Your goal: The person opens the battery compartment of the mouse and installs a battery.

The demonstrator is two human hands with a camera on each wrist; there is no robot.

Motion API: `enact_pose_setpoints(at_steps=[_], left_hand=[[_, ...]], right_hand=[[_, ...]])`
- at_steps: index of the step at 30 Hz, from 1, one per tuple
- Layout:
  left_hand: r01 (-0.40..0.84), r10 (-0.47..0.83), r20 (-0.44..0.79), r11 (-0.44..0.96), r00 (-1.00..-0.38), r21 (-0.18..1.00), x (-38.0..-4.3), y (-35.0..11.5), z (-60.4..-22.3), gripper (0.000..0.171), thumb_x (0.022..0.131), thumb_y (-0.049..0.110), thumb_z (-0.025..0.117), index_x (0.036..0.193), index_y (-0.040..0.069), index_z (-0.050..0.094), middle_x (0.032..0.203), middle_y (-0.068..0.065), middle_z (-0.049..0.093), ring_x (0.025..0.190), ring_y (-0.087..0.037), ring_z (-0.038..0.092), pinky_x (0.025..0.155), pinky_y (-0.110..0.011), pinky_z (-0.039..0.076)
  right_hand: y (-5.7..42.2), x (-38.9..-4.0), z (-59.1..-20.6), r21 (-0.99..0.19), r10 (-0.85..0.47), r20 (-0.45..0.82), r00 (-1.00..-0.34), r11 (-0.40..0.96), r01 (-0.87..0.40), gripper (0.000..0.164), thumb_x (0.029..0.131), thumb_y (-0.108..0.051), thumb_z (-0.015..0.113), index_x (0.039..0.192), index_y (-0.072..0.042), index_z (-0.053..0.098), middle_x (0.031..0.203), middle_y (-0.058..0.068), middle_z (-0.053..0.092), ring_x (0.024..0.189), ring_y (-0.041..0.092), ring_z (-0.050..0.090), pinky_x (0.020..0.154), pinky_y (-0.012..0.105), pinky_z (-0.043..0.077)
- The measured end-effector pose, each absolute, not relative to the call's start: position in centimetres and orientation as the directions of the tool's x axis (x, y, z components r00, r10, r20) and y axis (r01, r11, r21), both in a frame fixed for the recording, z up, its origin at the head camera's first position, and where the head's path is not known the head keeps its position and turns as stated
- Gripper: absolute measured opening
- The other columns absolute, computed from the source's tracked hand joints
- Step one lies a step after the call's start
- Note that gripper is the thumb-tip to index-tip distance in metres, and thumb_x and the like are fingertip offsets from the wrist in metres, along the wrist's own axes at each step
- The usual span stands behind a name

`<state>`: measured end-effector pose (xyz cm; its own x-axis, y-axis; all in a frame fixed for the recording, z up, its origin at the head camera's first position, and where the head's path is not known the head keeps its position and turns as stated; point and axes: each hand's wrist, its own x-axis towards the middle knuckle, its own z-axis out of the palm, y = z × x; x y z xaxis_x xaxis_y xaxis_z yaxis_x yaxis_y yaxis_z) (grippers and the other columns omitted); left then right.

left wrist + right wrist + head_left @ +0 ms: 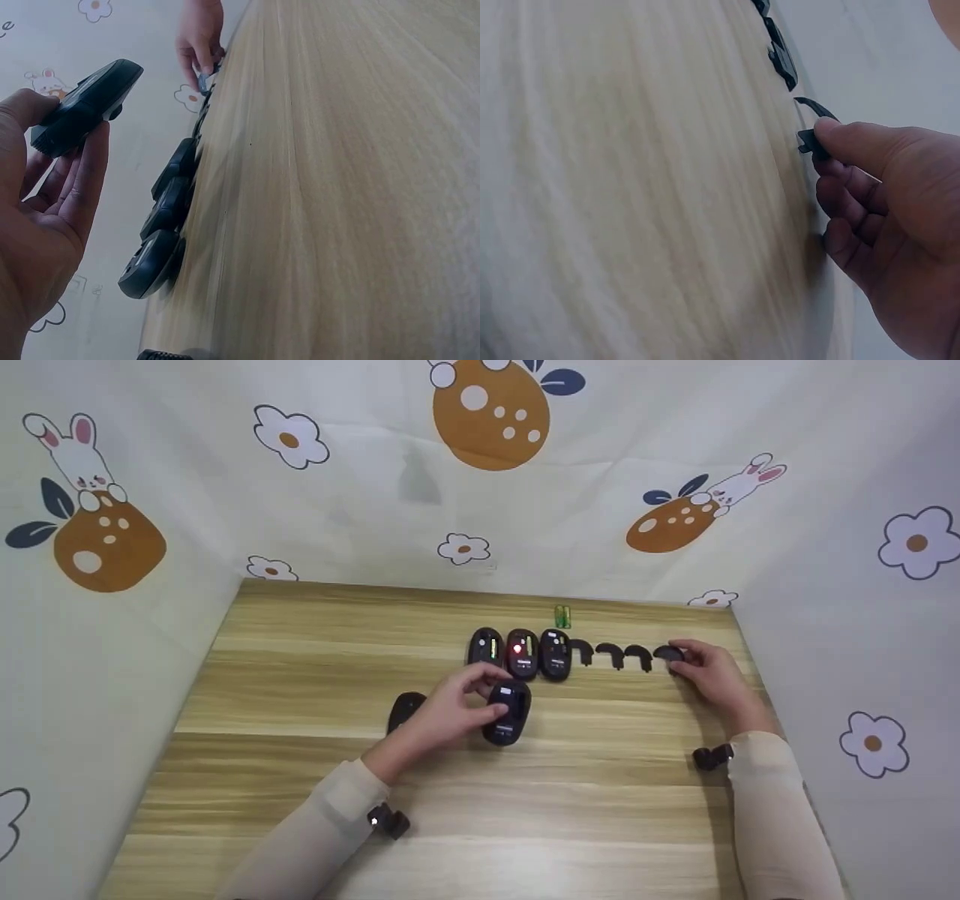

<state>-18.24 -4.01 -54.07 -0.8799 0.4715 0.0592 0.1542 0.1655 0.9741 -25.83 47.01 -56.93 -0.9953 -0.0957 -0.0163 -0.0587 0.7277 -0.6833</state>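
Left hand (450, 705): its fingers are curling round a black mouse (510, 733), the thumb pressing on the underside and the other fingers supporting the opposite face.
Mouse in the left hand: it is hanging above the tabletop (562, 817), nearer the person than the row of mice, its underside facing up towards the head camera and showing white labels and a dark, open slot.
Right hand (712, 675): its thumb and forefinger are pinching a small black cover (666, 653), while the remaining fingers are curling loosely below.
Cover in the right hand: it is sitting at the right end of the line of covers; whether its edge is touching the tabletop, I cannot tell.
Other covers: three black, hook-shaped pieces, the first (582, 651), second (611, 654) and third (639, 657), are lying in a line between the row of mice and the right hand.
Row of mice: three are lying underside up, side by side; the left mouse (484, 642) is showing a green battery, the middle mouse (523, 660) a battery and a glowing red light, and the right mouse (556, 660) a dark slot.
Loose batteries (562, 616): two green ones are lying together just beyond the right mouse.
Lone mouse (406, 709): it is resting beside the left wrist, partly hidden by it.
Backdrop (360, 517): a pale cloth with rabbits, oranges and flowers is hanging around the tabletop.
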Motion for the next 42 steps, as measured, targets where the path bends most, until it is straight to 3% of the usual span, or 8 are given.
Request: enact_pose_setpoints(at_steps=[7, 15, 29, 36, 42], left_hand=[[0.147, 0.469, 0.052, 0.167, -0.882, 0.975, -18.2, -4.0, -54.1, 0.044, 0.094, 0.013, 0.087, 0.134, 0.024, 0.072, 0.119, 0.003, 0.074, 0.11, -0.023, 0.069, 0.112, -0.055, 0.052], [0.146, 0.467, 0.047, 0.178, -0.883, 0.973, -18.2, -4.1, -54.0, 0.044, 0.094, 0.013, 0.086, 0.134, 0.025, 0.072, 0.12, 0.004, 0.074, 0.111, -0.023, 0.068, 0.113, -0.055, 0.051], [0.158, 0.465, 0.068, 0.157, -0.883, 0.975, -18.1, -4.1, -54.1, 0.043, 0.095, 0.013, 0.086, 0.134, 0.022, 0.072, 0.116, 0.0, 0.074, 0.109, -0.024, 0.07, 0.113, -0.059, 0.05], [0.145, 0.462, 0.058, 0.154, -0.885, 0.977, -18.1, -4.1, -54.1, 0.043, 0.094, 0.013, 0.086, 0.133, 0.025, 0.072, 0.116, 0.0, 0.074, 0.109, -0.025, 0.07, 0.111, -0.059, 0.053], [0.141, 0.46, 0.052, 0.161, -0.886, 0.977, -18.1, -4.1, -54.1, 0.044, 0.094, 0.014, 0.087, 0.134, 0.026, 0.072, 0.117, 0.001, 0.074, 0.111, -0.024, 0.069, 0.114, -0.062, 0.05]], right_hand=[[47.1, -26.1, -56.9, -0.661, -0.117, -0.044, -0.992, 0.748, -0.059, 0.043, 0.106, -0.008, 0.074, 0.147, 0.003, 0.066, 0.116, 0.023, 0.065, 0.095, 0.022, 0.058, 0.077, 0.02, 0.047], [47.2, -26.1, -57.0, -0.65, -0.142, -0.017, -0.99, 0.754, -0.097, 0.04, 0.106, -0.006, 0.075, 0.143, 0.005, 0.068, 0.115, 0.025, 0.062, 0.098, 0.027, 0.056, 0.079, 0.02, 0.044], [46.9, -25.9, -57.1, -0.669, -0.082, 0.033, -0.996, 0.739, -0.083, 0.036, 0.107, -0.007, 0.073, 0.141, 0.004, 0.07, 0.118, 0.024, 0.064, 0.093, 0.02, 0.054, 0.076, 0.02, 0.044], [45.4, -25.9, -57.7, -0.77, 0.039, 0.143, -0.989, 0.632, -0.087, 0.028, 0.105, -0.007, 0.076, 0.129, 0.007, 0.073, 0.107, 0.018, 0.07, 0.084, 0.009, 0.059, 0.068, 0.014, 0.05], [42.4, -26.3, -57.5, -0.802, 0.037, 0.178, -0.983, 0.584, -0.123, 0.025, 0.106, -0.01, 0.075, 0.125, 0.005, 0.074, 0.101, 0.012, 0.068, 0.083, 0.013, 0.059, 0.067, 0.016, 0.05]])
